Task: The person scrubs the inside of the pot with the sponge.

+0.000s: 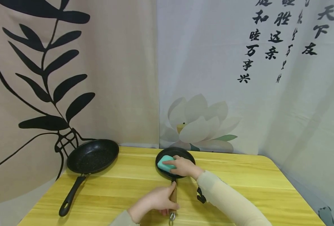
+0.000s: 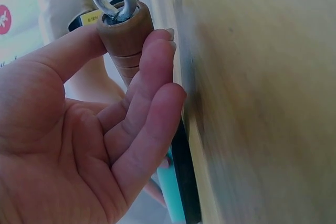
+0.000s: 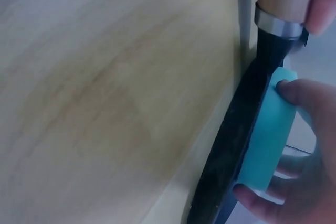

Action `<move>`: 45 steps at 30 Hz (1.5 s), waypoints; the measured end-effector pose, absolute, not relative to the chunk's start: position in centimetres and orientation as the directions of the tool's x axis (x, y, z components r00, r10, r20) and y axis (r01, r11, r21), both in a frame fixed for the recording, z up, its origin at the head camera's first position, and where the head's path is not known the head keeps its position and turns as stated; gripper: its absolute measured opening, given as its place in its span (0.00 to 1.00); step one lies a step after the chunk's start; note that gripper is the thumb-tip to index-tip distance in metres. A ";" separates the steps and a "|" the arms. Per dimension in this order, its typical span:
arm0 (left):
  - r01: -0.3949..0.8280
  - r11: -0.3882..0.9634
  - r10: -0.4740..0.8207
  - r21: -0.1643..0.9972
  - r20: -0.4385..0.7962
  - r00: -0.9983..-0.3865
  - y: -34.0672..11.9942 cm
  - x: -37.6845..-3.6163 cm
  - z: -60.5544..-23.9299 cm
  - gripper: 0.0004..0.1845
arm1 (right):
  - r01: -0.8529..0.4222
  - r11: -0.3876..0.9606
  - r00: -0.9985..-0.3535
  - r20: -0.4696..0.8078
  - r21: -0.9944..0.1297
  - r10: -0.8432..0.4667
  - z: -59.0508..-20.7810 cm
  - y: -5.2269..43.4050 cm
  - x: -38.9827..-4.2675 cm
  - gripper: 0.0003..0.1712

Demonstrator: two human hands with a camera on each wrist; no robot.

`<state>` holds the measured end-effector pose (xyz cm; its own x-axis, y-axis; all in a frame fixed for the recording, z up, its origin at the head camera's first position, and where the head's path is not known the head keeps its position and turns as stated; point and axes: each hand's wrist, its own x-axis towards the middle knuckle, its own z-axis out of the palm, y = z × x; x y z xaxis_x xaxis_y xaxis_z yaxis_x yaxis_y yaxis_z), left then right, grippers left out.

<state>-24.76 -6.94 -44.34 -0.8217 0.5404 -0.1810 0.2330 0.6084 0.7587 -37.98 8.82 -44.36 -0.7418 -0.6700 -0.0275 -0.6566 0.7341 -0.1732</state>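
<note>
left hand (image 1: 155, 201): fingers grasp small pan's wooden handle (image 1: 173, 196) | right hand (image 1: 183, 167): fingers grip teal sponge (image 1: 164, 163) inside small pan (image 1: 174, 153) | large pan (image 1: 92, 156) left on surface (image 1: 240, 185)

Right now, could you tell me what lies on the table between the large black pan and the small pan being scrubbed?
Only bare yellow table lies between the large black pan and the small pan, seen in the head view.

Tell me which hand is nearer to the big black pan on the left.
Left. The left hand grips the small pan's wooden handle, closer to the big pan. The right hand presses the teal sponge farther right.
</note>
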 end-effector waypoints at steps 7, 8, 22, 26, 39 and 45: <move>0.232 0.620 0.530 0.749 -0.181 -0.829 -6.7 -24.5 -44.1 0.48 | -0.645 0.752 -0.758 -0.012 -0.131 -0.652 -44.6 8.5 -38.1 0.28; 0.231 0.617 0.532 0.752 -0.182 -0.827 -6.7 -24.5 -44.1 0.48 | -0.642 0.756 -0.761 -0.010 -0.124 -0.648 -44.7 8.5 -38.2 0.28; 0.247 0.609 0.578 0.754 -0.209 -0.789 -7.0 -26.1 -46.5 0.52 | -0.599 0.799 -0.799 -0.028 -0.053 -0.601 -45.0 7.8 -39.4 0.30; 0.245 0.623 0.576 0.743 -0.224 -0.786 -7.2 -26.3 -46.5 0.54 | -0.585 0.809 -0.808 -0.043 -0.058 -0.587 -44.7 7.6 -39.5 0.30; 0.243 0.641 0.575 0.728 -0.246 -0.780 -7.3 -26.4 -46.4 0.53 | -0.567 0.820 -0.821 -0.027 -0.080 -0.570 -44.9 7.5 -40.2 0.30; 0.174 0.603 0.551 0.779 -0.249 -0.797 -7.0 -25.0 -44.3 0.49 | -0.525 0.848 -0.849 -0.028 -0.078 -0.528 -45.1 7.2 -40.4 0.31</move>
<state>-24.98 -7.01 -44.32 -0.7968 0.5507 -0.2486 0.1739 0.6030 0.7785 -40.36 7.22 -45.05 -0.8486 -0.5282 -0.0284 -0.5250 0.8476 -0.0777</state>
